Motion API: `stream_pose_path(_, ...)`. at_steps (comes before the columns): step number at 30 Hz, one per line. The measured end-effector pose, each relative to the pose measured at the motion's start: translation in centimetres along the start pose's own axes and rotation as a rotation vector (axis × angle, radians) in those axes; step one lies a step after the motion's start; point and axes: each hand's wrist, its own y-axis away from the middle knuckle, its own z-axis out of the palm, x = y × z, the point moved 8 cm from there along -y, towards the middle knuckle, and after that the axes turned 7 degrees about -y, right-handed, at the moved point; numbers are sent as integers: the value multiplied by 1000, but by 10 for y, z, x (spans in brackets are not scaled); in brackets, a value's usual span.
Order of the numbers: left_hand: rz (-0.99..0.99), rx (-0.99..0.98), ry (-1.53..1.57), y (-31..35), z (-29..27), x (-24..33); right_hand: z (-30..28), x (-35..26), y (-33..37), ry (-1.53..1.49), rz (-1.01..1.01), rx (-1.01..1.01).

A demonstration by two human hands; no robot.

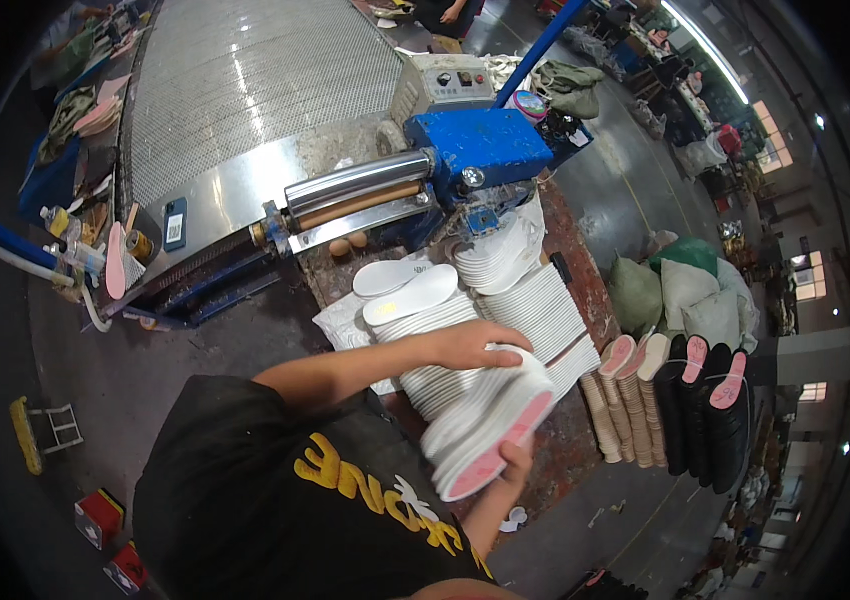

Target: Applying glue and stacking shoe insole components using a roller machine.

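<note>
A small bundle of white shoe soles, with a pink face on its outer side, is held tilted close to my body. My left hand is closed over its upper end, thumb across the top. Lower on the bundle, my right hand grips the pink-faced side from the right. Behind the bundle, tall stacks of white soles stand packed in rows on a worn reddish table. Two loose white soles lie flat on top, and another pile is partly wrapped in clear plastic.
Beyond the table stands a roller machine with a mesh conveyor, a blue housing and a control box. A phone lies on its metal edge. Tied beige and black sole stacks and sacks stand right.
</note>
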Motion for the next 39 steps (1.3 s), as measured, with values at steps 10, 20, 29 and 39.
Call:
stream_pose_path(10,-3,-310,-480,-12,-26,66,39,51,-28,-130,168,-196)
stream_pose_path(20,42,-520,-611,-21,5,79,7,69,-17,-44,241,-44)
stream_pose_path(29,133,-652,-579,-28,15,71,12,61,-2,-69,195,-100)
stream_pose_path(39,59,-615,-769,-37,13,78,12,83,5,-223,348,-128)
